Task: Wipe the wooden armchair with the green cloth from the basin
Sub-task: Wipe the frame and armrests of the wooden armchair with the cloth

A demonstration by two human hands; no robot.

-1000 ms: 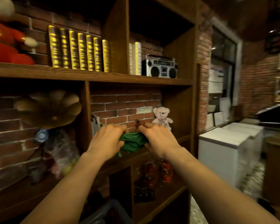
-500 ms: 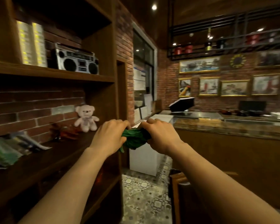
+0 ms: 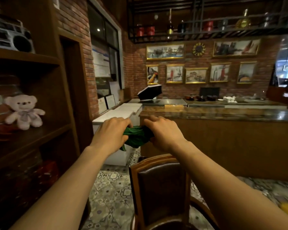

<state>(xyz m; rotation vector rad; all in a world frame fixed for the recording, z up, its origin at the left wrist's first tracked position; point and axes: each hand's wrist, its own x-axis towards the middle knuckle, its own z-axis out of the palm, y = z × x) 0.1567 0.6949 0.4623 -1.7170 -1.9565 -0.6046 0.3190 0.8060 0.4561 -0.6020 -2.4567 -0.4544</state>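
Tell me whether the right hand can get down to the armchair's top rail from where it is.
Probably yes. The right hand is above the armchair, nothing between them, but it and the left hand grip the green cloth.

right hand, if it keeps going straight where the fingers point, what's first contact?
The right hand points up-left, toward the left hand across the green cloth both grip. Beyond it, probably the white chest freezer; depth unclear.
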